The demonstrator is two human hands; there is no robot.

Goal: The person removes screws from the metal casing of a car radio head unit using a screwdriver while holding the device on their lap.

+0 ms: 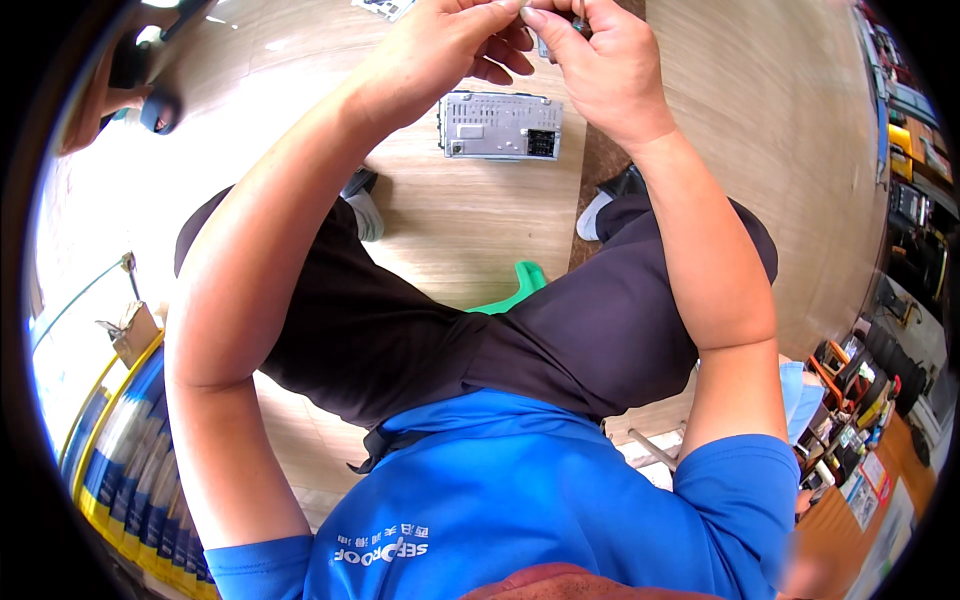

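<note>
White lettering (381, 552) in Latin letters and Chinese characters stands on the chest of the blue shirt (550, 480).

the boxy unit (490, 132) shows smooth, dull-sheened metal, its socket block (541, 143) matt plastic. the floor (470, 210) looks wood-grained and glossy; the shirt (570, 470) and trousers (610, 320) are matt cloth; the curved green piece (524, 287), smooth plastic.

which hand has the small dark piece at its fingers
The right hand: the small dark piece shows between its thumb and fingers. No such piece shows at the left hand.
</note>
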